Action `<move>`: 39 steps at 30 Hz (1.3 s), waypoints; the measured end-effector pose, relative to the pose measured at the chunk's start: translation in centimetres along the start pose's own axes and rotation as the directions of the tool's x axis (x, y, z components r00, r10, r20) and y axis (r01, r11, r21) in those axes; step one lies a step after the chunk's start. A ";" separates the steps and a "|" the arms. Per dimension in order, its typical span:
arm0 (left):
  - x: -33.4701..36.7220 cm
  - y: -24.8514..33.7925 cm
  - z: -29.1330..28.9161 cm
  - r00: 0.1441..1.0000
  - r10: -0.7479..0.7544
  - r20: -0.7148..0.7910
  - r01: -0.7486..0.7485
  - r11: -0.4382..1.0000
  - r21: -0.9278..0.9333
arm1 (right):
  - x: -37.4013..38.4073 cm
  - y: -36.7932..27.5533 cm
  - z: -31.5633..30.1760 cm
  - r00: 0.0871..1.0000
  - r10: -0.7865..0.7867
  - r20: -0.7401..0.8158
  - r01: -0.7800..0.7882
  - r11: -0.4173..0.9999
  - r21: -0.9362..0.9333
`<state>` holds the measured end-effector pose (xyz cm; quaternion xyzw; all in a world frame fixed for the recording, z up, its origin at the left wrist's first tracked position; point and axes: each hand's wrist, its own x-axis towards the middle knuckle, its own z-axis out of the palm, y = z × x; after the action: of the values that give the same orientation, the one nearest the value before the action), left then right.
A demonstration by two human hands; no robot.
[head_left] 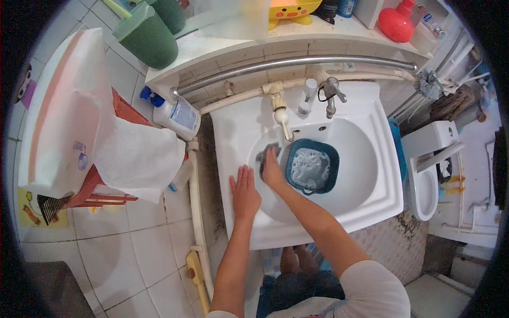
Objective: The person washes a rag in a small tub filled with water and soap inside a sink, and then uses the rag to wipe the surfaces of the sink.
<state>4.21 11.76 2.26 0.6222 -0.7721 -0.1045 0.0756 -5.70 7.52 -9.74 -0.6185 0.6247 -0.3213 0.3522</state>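
My left hand (245, 195) lies flat on the left rim of a white sink (389, 183), fingers stretched out and holding nothing. At the left inner slope of the basin, my right hand (273, 170) presses a dark grey cloth (270, 152) against the surface; part of the cloth is hidden under the fingers. Close to its right stands a dark teal square tub (335, 172) in the basin, with cloudy, foamy water (310, 167) inside. Behind the basin are a metal faucet (331, 98), a pale plastic tap (282, 116) and a white bottle (306, 98).
A metal rail (297, 62) runs under a white shelf (228, 45) holding a red bottle (396, 24) and a yellow container (289, 11). Left of the sink are a white jug with a blue cap (177, 117) and a white cloth (138, 156). A toilet (424, 188) stands right.
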 end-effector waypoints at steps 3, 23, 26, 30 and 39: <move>0.8 0.4 0.3 0.999 -0.008 -0.033 0.006 0.999 -0.054 | -0.1 -0.8 0.3 0.993 -0.005 -0.117 0.010 0.999 0.039; 1.8 -1.2 2.0 0.996 0.046 -0.083 -0.065 0.968 -0.241 | -3.4 -2.9 -5.8 0.866 0.267 0.422 -0.500 0.476 0.724; 2.4 1.6 2.1 0.997 0.008 -0.074 -0.042 0.881 -0.471 | -2.5 -2.9 -6.9 0.824 0.258 0.504 -0.514 -0.032 0.857; 3.9 0.9 3.0 0.997 0.073 0.016 -0.058 0.888 -0.456 | -3.6 -2.7 -7.8 0.838 0.253 0.484 -0.481 -0.075 0.873; 13.4 -2.7 1.3 0.803 0.575 -0.160 -0.534 0.812 0.237 | -11.4 -6.2 -12.9 0.707 -0.051 0.705 0.296 0.927 -0.230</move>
<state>3.59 -1.77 0.09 0.3802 -0.9131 0.0634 0.1327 -13.27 18.27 2.96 -0.7991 0.4315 0.0066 0.4187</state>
